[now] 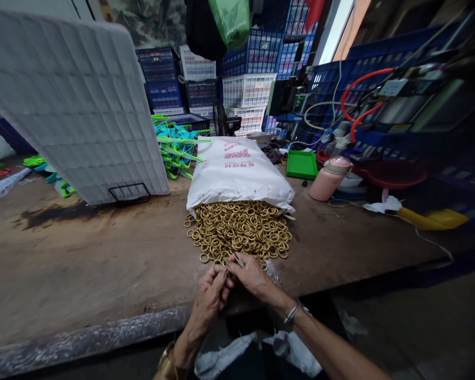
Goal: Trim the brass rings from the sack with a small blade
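Observation:
My left hand (pixel 209 291) and my right hand (pixel 250 275) meet at the front edge of the heap of gold-coloured rings (pixel 241 229). The left fingers are pinched together; what lies between them is too small to make out, perhaps one ring. Between the thumb and fingers of the right hand sits a small grey metal blade-like tool (pixel 238 259), mostly hidden by the grip. The rings spill from the open mouth of a white sack (pixel 237 174) printed in red, lying flat on the wooden table (pixel 114 258).
A tall white ribbed panel (pixel 75 105) stands at left on a black wire stand. Green and turquoise plastic pieces (pixel 176 145) lie behind it. On the right are a pink bottle (pixel 330 178), a green tray (pixel 302 164) and a machine with orange hoses (pixel 404 100). Stacked crates (pixel 249 89) fill the back.

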### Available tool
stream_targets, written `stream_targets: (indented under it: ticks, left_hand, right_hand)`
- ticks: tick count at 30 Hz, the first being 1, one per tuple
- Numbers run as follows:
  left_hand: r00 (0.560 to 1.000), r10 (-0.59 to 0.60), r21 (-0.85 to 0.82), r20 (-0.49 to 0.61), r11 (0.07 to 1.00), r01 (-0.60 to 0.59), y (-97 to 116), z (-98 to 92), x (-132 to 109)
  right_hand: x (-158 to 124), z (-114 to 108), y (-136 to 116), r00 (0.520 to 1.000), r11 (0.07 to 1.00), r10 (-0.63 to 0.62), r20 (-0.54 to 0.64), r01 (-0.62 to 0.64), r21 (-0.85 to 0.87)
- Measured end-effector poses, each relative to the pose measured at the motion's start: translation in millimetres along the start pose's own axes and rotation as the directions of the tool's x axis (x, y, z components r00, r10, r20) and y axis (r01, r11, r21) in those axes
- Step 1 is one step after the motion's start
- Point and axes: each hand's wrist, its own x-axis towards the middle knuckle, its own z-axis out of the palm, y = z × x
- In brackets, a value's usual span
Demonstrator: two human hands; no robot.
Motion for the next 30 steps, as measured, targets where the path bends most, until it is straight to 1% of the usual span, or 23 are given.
stream_targets:
  ticks: [3,5,7,9,11,13,17,19,21,23,24,26,28,29,30]
  left_hand:
    - [1.000,0.018,-0.042,0.014,0.999,-0.017,0,1.5,-2]
    - [1.000,0.021,-0.056,0.012,0.998,-0.021,0,1.9,-3]
    - [1.000,0.017,-0.058,-0.007,0.998,-0.017,0,1.7,-4]
    - [0.999,0.022,-0.059,-0.030,0.998,-0.023,-2,0.8,-3]
    - [0.998,0.050,-0.058,-0.043,0.997,-0.052,-6,-0.4,0]
    - [0.994,0.103,-0.052,-0.044,0.993,-0.105,-11,-2.0,4]
    - [0.978,0.202,-0.049,-0.053,0.978,-0.205,-20,-4.2,8]
    - [0.976,0.209,-0.030,-0.057,0.977,-0.211,-18,-4.0,4]
    - [0.977,0.207,0.002,-0.050,0.978,-0.207,-11,-2.4,-4]
    - [0.980,0.195,0.011,-0.025,0.981,-0.195,-2,-0.1,-14]
    - [0.984,0.178,-0.019,-0.012,0.984,-0.178,2,1.2,-18]
    - [0.993,0.114,-0.109,0.011,0.988,-0.112,9,3.0,-22]
    - [0.999,0.047,-0.190,0.009,0.981,-0.044,12,3.3,-22]
    - [1.000,0.023,-0.214,-0.001,0.977,-0.023,12,2.9,-20]
    - [1.000,0.005,-0.226,-0.011,0.974,-0.007,11,2.2,-18]
  right_hand:
    - [-1,-2,-4,1.000,0.998,0.020,0.024,-0.021,0.054]
    - [-2,-2,-4,1.000,1.000,0.011,0.012,-0.012,0.027]
    - [-4,-3,-2,0.999,0.996,-0.029,-0.017,0.028,-0.089]
    - [-7,-3,0,0.996,0.964,-0.087,-0.014,0.080,-0.252]
    - [-11,-4,0,0.991,0.909,-0.132,0.037,0.136,-0.395]
    - [-15,-4,-3,0.985,0.849,-0.150,0.089,0.174,-0.499]
    - [-18,-4,-7,0.984,0.747,-0.122,0.130,0.177,-0.640]
    - [-17,-5,-5,0.985,0.715,-0.105,0.135,0.169,-0.678]
    - [-16,-7,3,0.988,0.696,-0.090,0.125,0.152,-0.702]
    - [-13,-9,10,0.991,0.696,-0.081,0.103,0.131,-0.706]
    - [-12,-9,13,0.992,0.712,-0.090,0.091,0.128,-0.690]
    - [-9,-7,15,0.993,0.788,-0.109,0.054,0.119,-0.603]
    - [-7,-4,12,0.998,0.899,-0.069,0.002,0.063,-0.434]
    - [-6,-2,9,1.000,0.945,-0.025,-0.003,0.023,-0.328]
    - [-5,1,7,1.000,0.976,0.021,0.020,-0.016,-0.216]
